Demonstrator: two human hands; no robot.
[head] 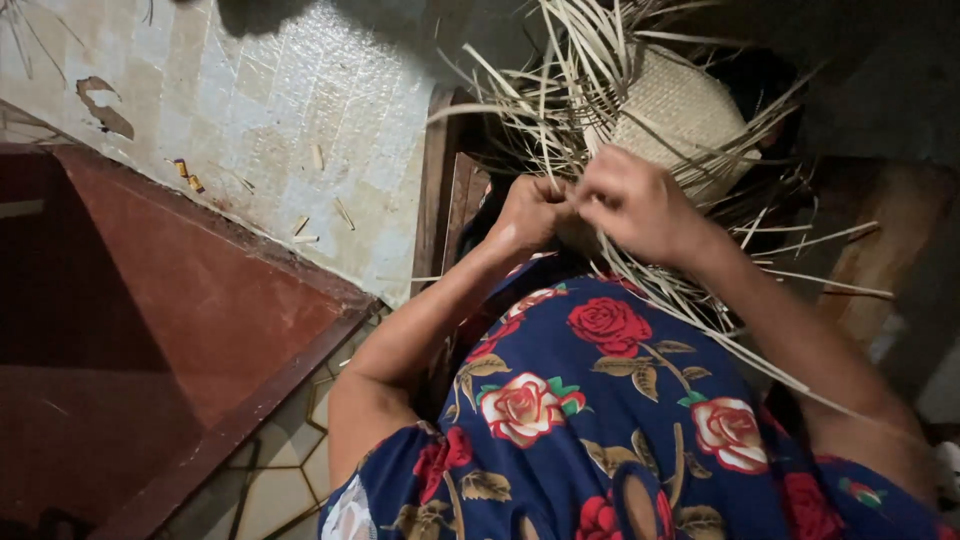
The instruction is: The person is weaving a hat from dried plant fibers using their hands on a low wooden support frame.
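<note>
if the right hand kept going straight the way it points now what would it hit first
Probably the left hand: the right hand points leftward across the straw strips, and the two already meet at the fingertips. The woven piece lies beyond, off that line.

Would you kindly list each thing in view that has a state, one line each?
Woven basket: partly woven, loose strips sticking out all round its edge.
Straw strips: unwoven, splayed, some trailing over the lap.
Left hand: closed, pinching strips.
Right hand: closed over strips, touching the left hand.
Tiled floor: littered with small scraps.
Floral dress: worn, spread over the lap.
</note>
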